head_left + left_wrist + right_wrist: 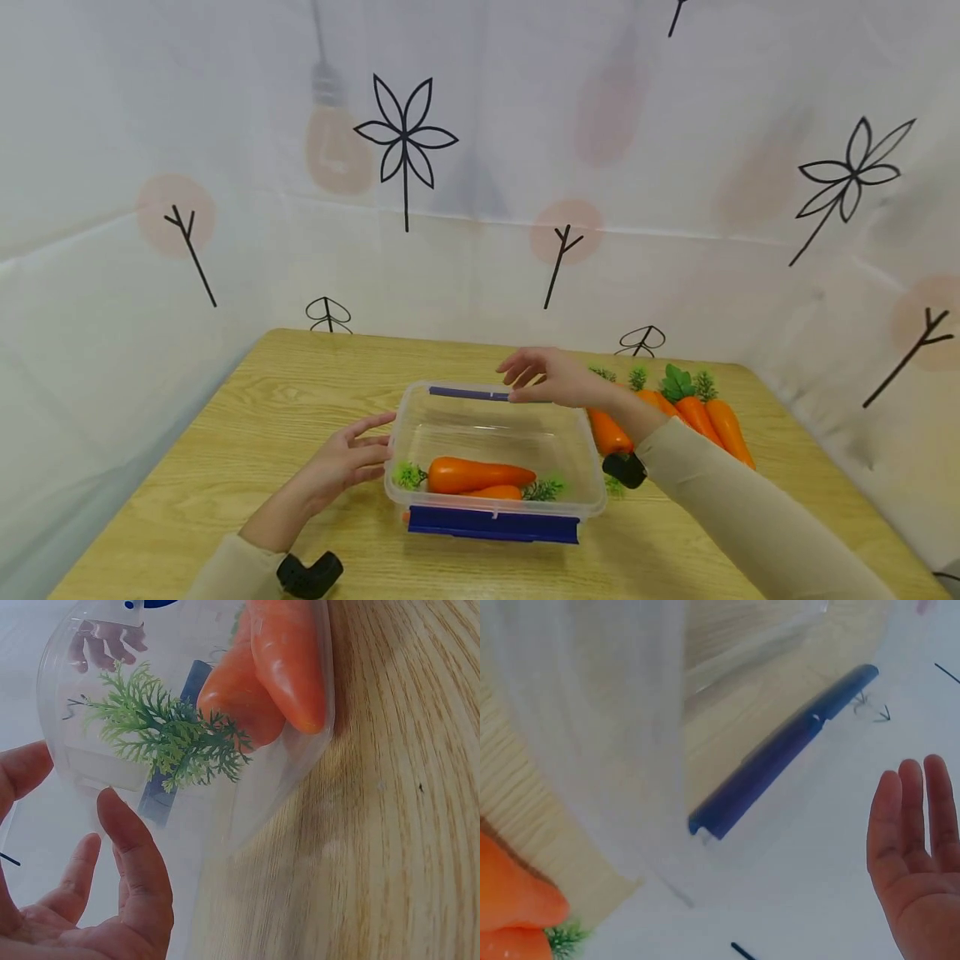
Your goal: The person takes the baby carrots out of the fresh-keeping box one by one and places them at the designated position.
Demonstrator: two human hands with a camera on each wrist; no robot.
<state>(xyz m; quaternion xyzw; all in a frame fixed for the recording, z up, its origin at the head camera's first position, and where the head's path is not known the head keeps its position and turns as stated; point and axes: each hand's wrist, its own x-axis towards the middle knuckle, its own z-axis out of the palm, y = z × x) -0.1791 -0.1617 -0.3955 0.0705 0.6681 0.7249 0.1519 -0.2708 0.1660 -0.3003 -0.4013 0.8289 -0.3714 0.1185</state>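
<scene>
A clear plastic box (592, 467) stands on the table with two orange carrots inside near its front wall; the upper carrot (476, 475) partly covers the lower carrot (495, 492). One blue latch (495, 525) hangs along the box's front, and another blue latch (780, 754) is on the far side. With fingers spread, my left hand (345, 458) is at the box's left wall, fingertips against or very near it. Above the far right rim hovers my right hand (558, 377), fingers loosely bent and holding nothing. Green leaves (169, 735) show through the wall in the left wrist view.
To the right of the box lies a group of several orange carrots (697, 417) with green tops, partly hidden by the right arm. The wooden table (262, 400) meets a white patterned cloth (480, 275) at the back and sides.
</scene>
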